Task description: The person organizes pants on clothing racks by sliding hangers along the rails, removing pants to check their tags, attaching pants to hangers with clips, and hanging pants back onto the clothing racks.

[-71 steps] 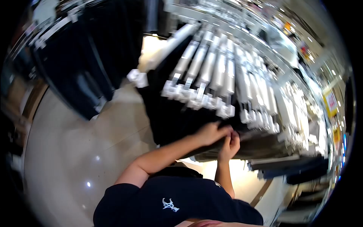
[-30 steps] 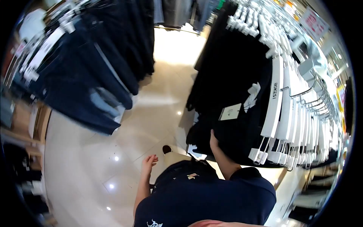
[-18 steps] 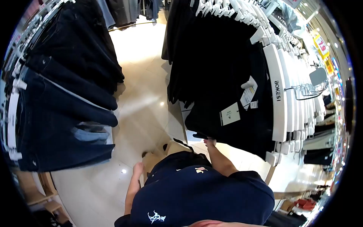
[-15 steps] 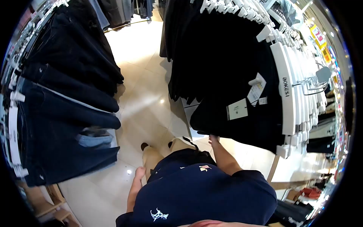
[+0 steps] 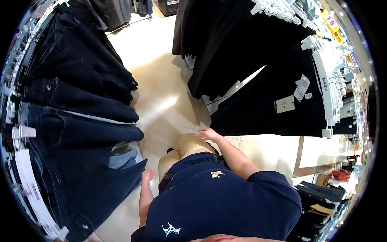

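My right hand (image 5: 207,134) is off the clothes, in front of my thigh, with its fingers loosely stretched out and nothing in them. Just beyond it hang black trousers (image 5: 266,101) with paper tags (image 5: 285,104), clipped to a white hanger (image 5: 323,80). Low on the other side, my left hand (image 5: 148,175) is loosely open beside the lower corner of dark blue jeans (image 5: 92,161). Whether it touches the cloth I cannot tell. Those jeans hang from another white hanger (image 5: 36,189).
More dark jeans (image 5: 80,60) line the left rack, and several black trousers (image 5: 225,44) fill the right one. A tiled aisle (image 5: 161,80) runs between them. A yellow price sign (image 5: 330,21) stands at upper right; folded clothes (image 5: 320,191) lie at lower right.
My right hand has come away from the hem of the black trousers and moved left toward my thigh. The view has shifted, and the left jeans appear closer to my left hand.
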Tool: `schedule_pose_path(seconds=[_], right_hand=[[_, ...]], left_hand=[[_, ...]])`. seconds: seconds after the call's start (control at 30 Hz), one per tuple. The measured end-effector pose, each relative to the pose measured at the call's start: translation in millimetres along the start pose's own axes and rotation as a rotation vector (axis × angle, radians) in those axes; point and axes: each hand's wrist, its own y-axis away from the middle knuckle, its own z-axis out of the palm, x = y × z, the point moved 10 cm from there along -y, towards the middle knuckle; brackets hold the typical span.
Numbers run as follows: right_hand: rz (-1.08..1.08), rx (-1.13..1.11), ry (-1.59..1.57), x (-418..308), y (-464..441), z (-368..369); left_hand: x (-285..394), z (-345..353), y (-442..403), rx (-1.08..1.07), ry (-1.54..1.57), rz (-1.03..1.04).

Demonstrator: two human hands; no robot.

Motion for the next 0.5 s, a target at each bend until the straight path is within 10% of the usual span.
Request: schedule_pose_path(seconds=[0.07,0.2,0.5], right_hand=[[-0.131,-0.068,0.571,-36,4,29],[-0.088,0.208,0.192,-76,2,8],[-0.842,1.000,0.178,-319,49,-73]], left_hand=[[2,-3,-15,-0.017,-0.019,-0.016],[26,18,-48,-0.061,-0.184,-0.148],[260,148,-76,-0.387,-0.341,0.273]])
